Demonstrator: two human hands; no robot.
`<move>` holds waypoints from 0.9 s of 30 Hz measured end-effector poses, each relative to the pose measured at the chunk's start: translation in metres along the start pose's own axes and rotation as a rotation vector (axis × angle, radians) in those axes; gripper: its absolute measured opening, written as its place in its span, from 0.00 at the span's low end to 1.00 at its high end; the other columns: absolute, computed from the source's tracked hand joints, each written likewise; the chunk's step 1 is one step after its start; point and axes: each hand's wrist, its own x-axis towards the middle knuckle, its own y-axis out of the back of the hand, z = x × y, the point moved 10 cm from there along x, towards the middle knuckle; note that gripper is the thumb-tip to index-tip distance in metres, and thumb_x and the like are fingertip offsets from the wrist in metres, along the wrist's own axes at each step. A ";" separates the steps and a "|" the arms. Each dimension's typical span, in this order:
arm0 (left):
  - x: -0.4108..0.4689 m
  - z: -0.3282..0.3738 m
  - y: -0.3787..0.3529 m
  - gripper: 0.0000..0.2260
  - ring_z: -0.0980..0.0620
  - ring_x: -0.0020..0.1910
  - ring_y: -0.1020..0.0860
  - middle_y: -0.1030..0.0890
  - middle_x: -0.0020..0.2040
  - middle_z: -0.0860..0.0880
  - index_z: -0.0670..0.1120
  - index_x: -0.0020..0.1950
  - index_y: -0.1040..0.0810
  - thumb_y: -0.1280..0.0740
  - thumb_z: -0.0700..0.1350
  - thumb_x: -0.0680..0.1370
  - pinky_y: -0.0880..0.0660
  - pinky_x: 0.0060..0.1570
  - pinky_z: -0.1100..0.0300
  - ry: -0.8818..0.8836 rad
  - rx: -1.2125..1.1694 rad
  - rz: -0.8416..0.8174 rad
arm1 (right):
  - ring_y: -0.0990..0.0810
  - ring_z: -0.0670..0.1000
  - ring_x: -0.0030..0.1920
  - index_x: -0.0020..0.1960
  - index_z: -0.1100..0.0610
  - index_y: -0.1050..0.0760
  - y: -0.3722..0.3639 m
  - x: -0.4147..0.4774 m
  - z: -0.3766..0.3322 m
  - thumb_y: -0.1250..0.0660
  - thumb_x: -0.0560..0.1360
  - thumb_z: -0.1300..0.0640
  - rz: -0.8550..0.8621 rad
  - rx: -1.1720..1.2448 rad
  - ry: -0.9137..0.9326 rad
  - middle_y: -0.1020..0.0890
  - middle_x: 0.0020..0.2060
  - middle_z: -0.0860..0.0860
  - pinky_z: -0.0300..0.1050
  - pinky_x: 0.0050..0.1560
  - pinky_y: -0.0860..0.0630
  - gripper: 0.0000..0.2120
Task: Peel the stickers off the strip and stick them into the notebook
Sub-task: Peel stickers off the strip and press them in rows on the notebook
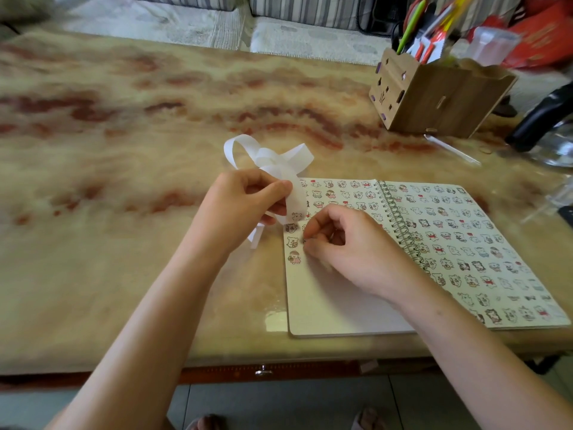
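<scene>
An open spiral notebook [325,302] lies on the table at the right, its pages covered with rows of small cartoon stickers. My left hand [245,206] grips a long white sticker strip [269,159] at the notebook's upper left corner; the strip curls in loops behind the hand and one end hangs below it. My right hand [347,243] rests on the left page with its fingers curled, and the fingertips press a small sticker [305,242] onto the paper beside a column of stuck stickers. Most of that sticker is hidden under the fingers.
A wooden pen holder [434,97] full of pens and scissors stands at the back right. A clear pen [449,148] lies in front of it. A black object and a glass item [545,131] sit at the right edge. The marbled table's front edge [217,364] is near me.
</scene>
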 end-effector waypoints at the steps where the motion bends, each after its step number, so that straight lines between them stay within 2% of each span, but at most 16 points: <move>1: 0.000 0.000 0.000 0.06 0.56 0.38 0.17 0.15 0.38 0.48 0.43 0.42 0.18 0.32 0.43 0.76 0.23 0.34 0.68 0.001 0.002 0.002 | 0.27 0.45 0.32 0.42 0.52 0.24 0.000 0.000 0.000 0.29 0.72 0.59 0.004 0.014 -0.002 0.24 0.31 0.45 0.45 0.40 0.28 0.04; 5: 0.000 0.001 -0.002 0.06 0.56 0.38 0.17 0.15 0.37 0.49 0.43 0.41 0.18 0.32 0.43 0.76 0.22 0.36 0.67 -0.002 0.011 0.003 | 0.28 0.44 0.31 0.43 0.53 0.25 0.001 -0.004 -0.004 0.25 0.69 0.53 0.049 -0.036 -0.001 0.25 0.30 0.44 0.44 0.37 0.31 0.09; 10: -0.002 0.003 -0.002 0.06 0.59 0.36 0.17 0.15 0.35 0.51 0.43 0.41 0.19 0.32 0.43 0.77 0.23 0.34 0.68 -0.010 -0.012 0.002 | 0.27 0.45 0.34 0.43 0.51 0.25 0.002 -0.005 -0.008 0.31 0.73 0.56 0.084 -0.155 0.024 0.24 0.32 0.44 0.45 0.41 0.28 0.02; 12: -0.002 0.005 -0.002 0.06 0.58 0.35 0.17 0.15 0.35 0.51 0.42 0.42 0.18 0.33 0.43 0.77 0.23 0.33 0.68 -0.016 -0.023 0.000 | 0.27 0.45 0.33 0.43 0.51 0.24 0.004 -0.003 -0.004 0.32 0.74 0.58 0.069 -0.101 0.005 0.24 0.33 0.45 0.43 0.38 0.29 0.03; 14: -0.002 0.007 -0.003 0.07 0.57 0.35 0.17 0.15 0.36 0.50 0.41 0.44 0.18 0.33 0.42 0.77 0.23 0.32 0.68 -0.025 -0.041 -0.004 | 0.26 0.45 0.31 0.43 0.51 0.24 0.011 -0.002 -0.003 0.31 0.74 0.59 0.083 0.052 -0.011 0.23 0.35 0.46 0.41 0.35 0.29 0.04; 17: -0.003 0.011 -0.001 0.07 0.57 0.33 0.18 0.16 0.35 0.51 0.41 0.45 0.18 0.34 0.42 0.78 0.24 0.31 0.68 -0.063 -0.055 0.007 | 0.23 0.45 0.32 0.45 0.53 0.23 0.031 -0.002 -0.011 0.32 0.76 0.57 0.201 0.213 0.052 0.19 0.39 0.48 0.37 0.36 0.26 0.01; 19: -0.003 0.014 0.000 0.07 0.58 0.33 0.19 0.16 0.33 0.52 0.41 0.44 0.19 0.34 0.42 0.78 0.24 0.31 0.67 -0.088 -0.053 0.009 | 0.21 0.45 0.38 0.47 0.54 0.22 0.041 -0.006 -0.021 0.33 0.77 0.56 0.276 0.217 0.142 0.17 0.42 0.48 0.32 0.39 0.27 0.03; 21: -0.003 0.016 0.000 0.06 0.59 0.32 0.19 0.17 0.32 0.53 0.41 0.44 0.19 0.34 0.42 0.78 0.24 0.31 0.67 -0.102 -0.053 0.007 | 0.21 0.45 0.41 0.48 0.55 0.21 0.042 -0.008 -0.031 0.32 0.76 0.56 0.290 0.219 0.219 0.16 0.42 0.48 0.32 0.40 0.28 0.03; 23: -0.004 0.017 0.000 0.06 0.59 0.31 0.20 0.17 0.31 0.53 0.42 0.44 0.19 0.34 0.42 0.78 0.25 0.30 0.68 -0.111 -0.058 0.009 | 0.20 0.46 0.40 0.48 0.55 0.21 0.038 -0.010 -0.036 0.29 0.74 0.58 0.275 0.222 0.264 0.16 0.39 0.49 0.35 0.38 0.28 0.04; 27: -0.004 0.019 0.000 0.06 0.59 0.31 0.20 0.17 0.32 0.52 0.42 0.44 0.19 0.34 0.42 0.78 0.26 0.31 0.69 -0.123 -0.086 0.011 | 0.21 0.45 0.37 0.45 0.54 0.20 0.033 -0.010 -0.039 0.27 0.71 0.61 0.276 0.207 0.300 0.17 0.37 0.48 0.35 0.34 0.28 0.05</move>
